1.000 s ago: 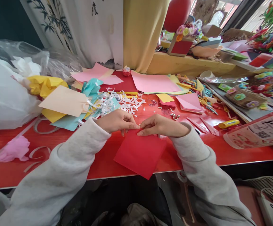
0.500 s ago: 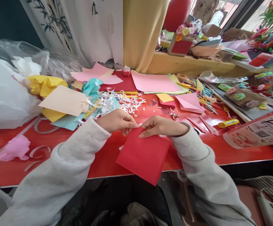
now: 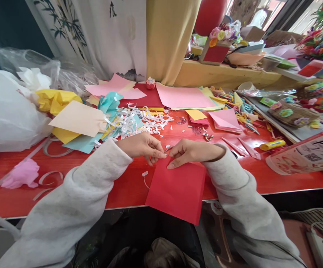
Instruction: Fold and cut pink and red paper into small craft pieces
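A square of red paper [image 3: 176, 193], seemingly several layers, hangs from my fingers over the table's front edge. With thumb and fingertips, my right hand [image 3: 190, 152] grips its top edge. My left hand [image 3: 143, 147] pinches its upper left corner; a tiny white bit shows at those fingertips. Both hands are closed and almost touching. Just left of the paper lies a thin white strip [image 3: 145, 174] with a wider end. Behind my hands is a heap of curled white paper shreds [image 3: 135, 121].
On the red table [image 3: 128, 190] are pink sheets [image 3: 182, 97], a small yellow sheet [image 3: 196, 114] on red ones, folded pink paper [image 3: 226, 120] and a yellow tube [image 3: 273, 144]. A printed cup [image 3: 306, 150] leans at right; a white plastic bag [image 3: 9, 111] fills the left.
The red paper has turned a little and shifted slightly right. Both hands keep their pinch on it. More of the white strip on its left now shows.
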{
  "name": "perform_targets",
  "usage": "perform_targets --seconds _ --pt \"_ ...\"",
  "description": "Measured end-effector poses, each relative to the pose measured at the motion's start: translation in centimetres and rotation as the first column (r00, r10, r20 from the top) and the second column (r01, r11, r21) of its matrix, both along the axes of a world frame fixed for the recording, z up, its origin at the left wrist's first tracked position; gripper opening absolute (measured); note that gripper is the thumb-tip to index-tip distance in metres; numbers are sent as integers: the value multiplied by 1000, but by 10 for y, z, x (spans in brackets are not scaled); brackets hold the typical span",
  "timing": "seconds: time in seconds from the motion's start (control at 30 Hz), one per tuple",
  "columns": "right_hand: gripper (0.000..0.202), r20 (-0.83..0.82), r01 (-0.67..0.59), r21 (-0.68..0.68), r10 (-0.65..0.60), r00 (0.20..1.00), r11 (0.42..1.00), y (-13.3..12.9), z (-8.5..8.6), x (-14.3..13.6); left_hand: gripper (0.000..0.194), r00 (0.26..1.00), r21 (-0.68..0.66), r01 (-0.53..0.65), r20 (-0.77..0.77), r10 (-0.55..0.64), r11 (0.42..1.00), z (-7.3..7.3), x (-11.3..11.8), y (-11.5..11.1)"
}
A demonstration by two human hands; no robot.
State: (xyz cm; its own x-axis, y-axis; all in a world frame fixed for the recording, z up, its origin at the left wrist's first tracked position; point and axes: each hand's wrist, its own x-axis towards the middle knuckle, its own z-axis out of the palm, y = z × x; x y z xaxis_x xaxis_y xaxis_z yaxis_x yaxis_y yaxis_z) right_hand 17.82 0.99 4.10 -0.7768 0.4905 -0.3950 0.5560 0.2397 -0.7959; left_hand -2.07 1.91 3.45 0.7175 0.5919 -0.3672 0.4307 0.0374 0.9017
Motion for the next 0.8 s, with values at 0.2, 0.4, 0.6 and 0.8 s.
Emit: perform_targets --seconds 0.2,0.4,0.6,0.8 --pt "31 19 -1 4 1 1000 1000 -3 0 -3 20 1000 -53 13 -25 -14 998 1 2 -3" --pt "33 -4 -30 1 30 1000 1000 -3 -1 -2 22 996 -75 57 -59 -61 996 1 3 -6" --pt "34 7 -39 7 39 999 999 -4 -2 -3 27 994 -53 33 -100 -38 998 2 3 -5" --pt "39 -9 -59 3 59 998 998 -4 -4 -4 30 992 -54 67 -101 -72 996 3 3 -6"
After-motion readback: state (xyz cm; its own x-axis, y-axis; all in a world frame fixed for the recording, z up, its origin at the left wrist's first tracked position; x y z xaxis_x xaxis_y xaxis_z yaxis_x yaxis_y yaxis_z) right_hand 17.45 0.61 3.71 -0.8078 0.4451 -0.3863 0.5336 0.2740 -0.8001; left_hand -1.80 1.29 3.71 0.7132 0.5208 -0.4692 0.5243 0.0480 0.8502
